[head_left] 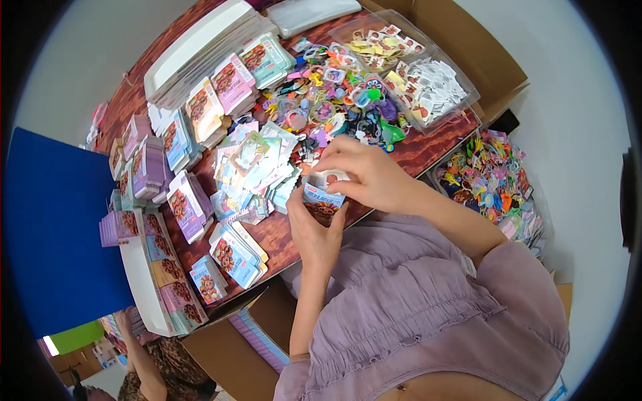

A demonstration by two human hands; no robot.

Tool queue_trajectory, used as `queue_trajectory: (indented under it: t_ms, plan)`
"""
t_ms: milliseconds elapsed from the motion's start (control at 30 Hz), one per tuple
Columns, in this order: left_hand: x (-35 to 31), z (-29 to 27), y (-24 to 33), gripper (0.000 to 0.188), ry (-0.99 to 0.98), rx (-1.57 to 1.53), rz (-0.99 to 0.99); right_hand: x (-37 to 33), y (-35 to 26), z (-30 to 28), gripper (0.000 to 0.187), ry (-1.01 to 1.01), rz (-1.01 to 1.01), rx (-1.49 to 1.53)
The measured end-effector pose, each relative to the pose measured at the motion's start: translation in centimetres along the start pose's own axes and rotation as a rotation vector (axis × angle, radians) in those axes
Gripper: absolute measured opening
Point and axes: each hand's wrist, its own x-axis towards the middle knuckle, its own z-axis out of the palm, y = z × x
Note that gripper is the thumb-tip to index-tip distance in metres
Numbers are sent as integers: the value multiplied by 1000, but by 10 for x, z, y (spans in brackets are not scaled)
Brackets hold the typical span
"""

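My left hand point(314, 237) is wrapped round a small blue printed carton point(324, 200), holding it upright near the table's front edge. The carton's top is open. Over that opening, my right hand point(364, 170) curls its thumb and fingers about a small white packet point(329, 178) with a reddish print. Part of the packet is hidden by the fingers. Just left of the carton lies a loose heap of pastel printed cards point(257, 160). Beyond my hands spreads a pile of colourful small trinkets point(324, 93).
Stacks of flat cartons point(190, 200) line the left side. A long white tray point(150, 281) holds filled cartons. Clear bins of packets point(428, 90) stand at the far right. A bag of trinkets point(485, 177) sits beside the table. Another person's arm point(137, 354) shows lower left.
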Motion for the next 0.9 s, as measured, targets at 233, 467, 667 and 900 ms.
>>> queue_trajectory:
  t_ms: [233, 467, 667, 900]
  plan:
    - [-4, -7, 4, 81, 88, -148, -58, -27, 3, 21, 16, 156, 125, 364]
    - [-13, -13, 2, 54, 41, -583, -97, -29, 11, 23, 14, 139, 226, 512]
    - [-9, -29, -6, 52, -285, -819, -119, -41, 28, 18, 14, 54, 185, 619]
    - [-11, -30, -3, 44, -249, -683, -153, -44, 13, 17, 7, 96, 181, 533]
